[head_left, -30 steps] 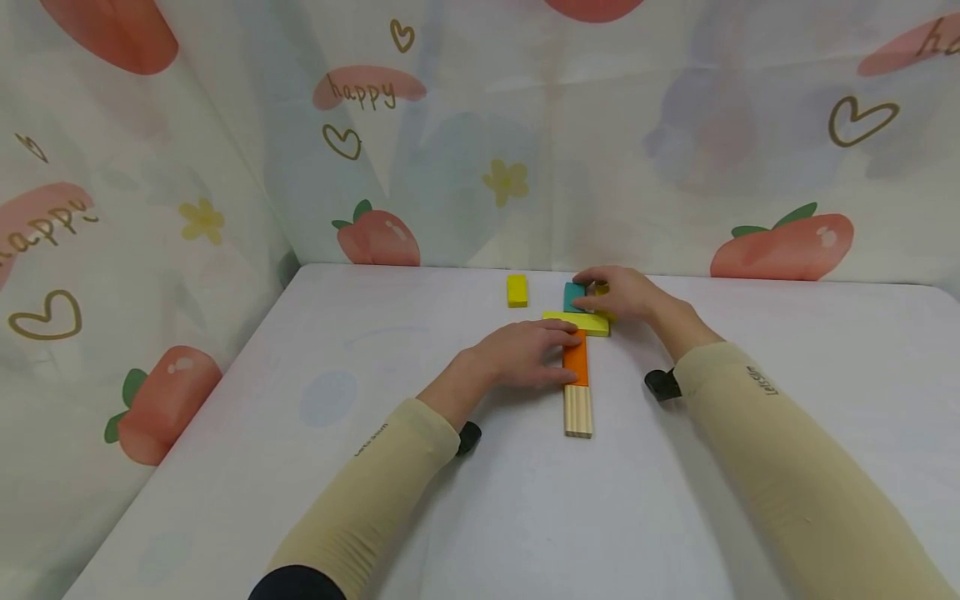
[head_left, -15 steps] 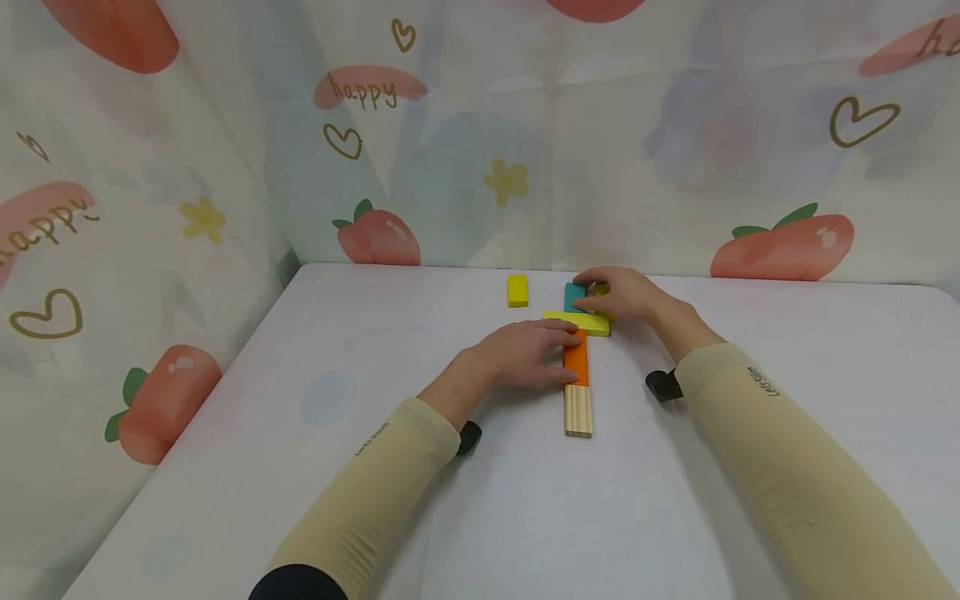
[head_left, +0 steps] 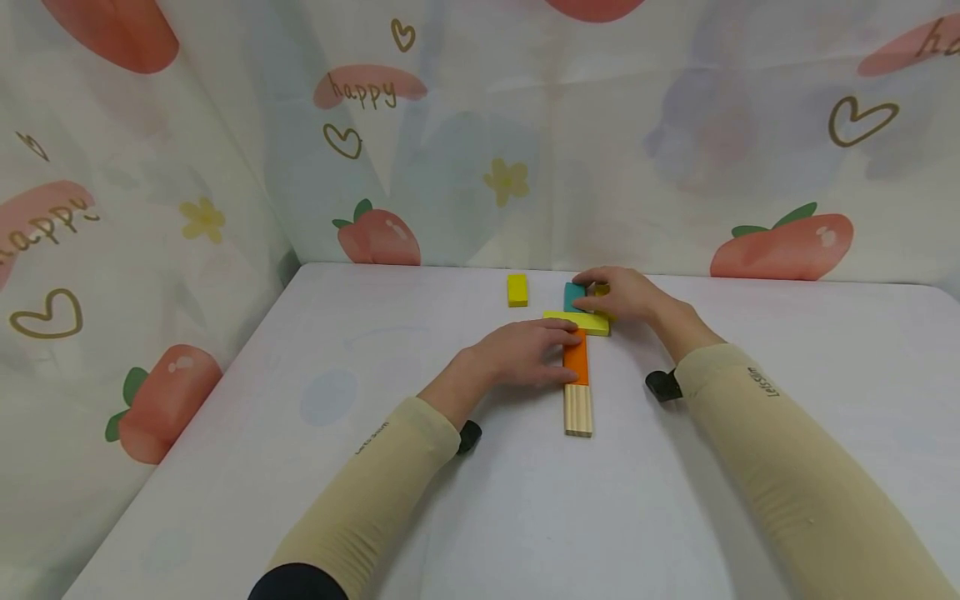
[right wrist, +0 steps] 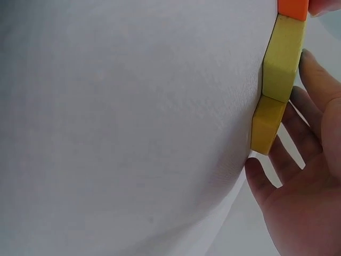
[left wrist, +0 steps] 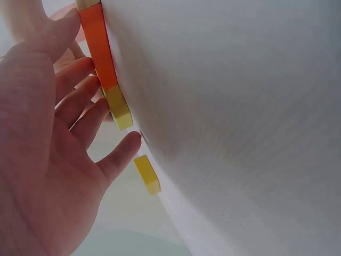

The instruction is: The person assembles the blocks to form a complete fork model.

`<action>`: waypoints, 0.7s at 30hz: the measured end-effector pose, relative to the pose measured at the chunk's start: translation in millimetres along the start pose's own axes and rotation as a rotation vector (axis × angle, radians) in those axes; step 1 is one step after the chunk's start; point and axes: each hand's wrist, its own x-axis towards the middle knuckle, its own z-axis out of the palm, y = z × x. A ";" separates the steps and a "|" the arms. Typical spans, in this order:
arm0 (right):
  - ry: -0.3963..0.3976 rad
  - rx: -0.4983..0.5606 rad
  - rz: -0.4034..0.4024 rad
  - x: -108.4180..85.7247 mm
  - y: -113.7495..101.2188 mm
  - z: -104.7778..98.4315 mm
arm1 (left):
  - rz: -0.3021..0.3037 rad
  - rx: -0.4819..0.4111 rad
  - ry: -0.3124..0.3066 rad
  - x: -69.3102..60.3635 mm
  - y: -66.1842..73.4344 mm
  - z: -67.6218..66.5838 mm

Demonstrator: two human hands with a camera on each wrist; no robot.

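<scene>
My left hand (head_left: 525, 354) reaches over a line of wooden blocks. Its loosely extended fingers rest on the orange block (head_left: 576, 362), which lies end to end with a plain wood block (head_left: 577, 411). Across the orange block's far end lies a lime-yellow block (head_left: 596, 324). My right hand (head_left: 630, 293) is beyond it, fingertips touching a teal block (head_left: 573, 296). A darker yellow block (right wrist: 266, 128) stands against the lime block, beside the right fingers and partly hidden by them in the head view. In both wrist views the fingers are spread, not curled.
A separate yellow block (head_left: 517, 290) lies left of the group, near the table's back edge. A patterned cloth (head_left: 465, 125) hangs behind the white table (head_left: 480, 533). A dark wrist camera (head_left: 663, 385) sits under the right sleeve.
</scene>
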 end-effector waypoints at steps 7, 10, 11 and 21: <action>0.000 0.000 0.010 -0.7 -1.0 0.3 | -0.003 -0.009 -0.001 -0.1 -0.3 0.0; -0.002 0.002 0.013 -0.5 -0.7 0.2 | -0.010 -0.009 -0.002 0.0 -0.4 0.3; -0.003 0.002 0.014 -0.3 -0.5 0.3 | -0.012 -0.007 -0.002 0.2 -0.4 0.4; 0.002 0.001 0.021 0.6 0.7 1.9 | -0.008 0.004 0.003 0.4 0.0 1.0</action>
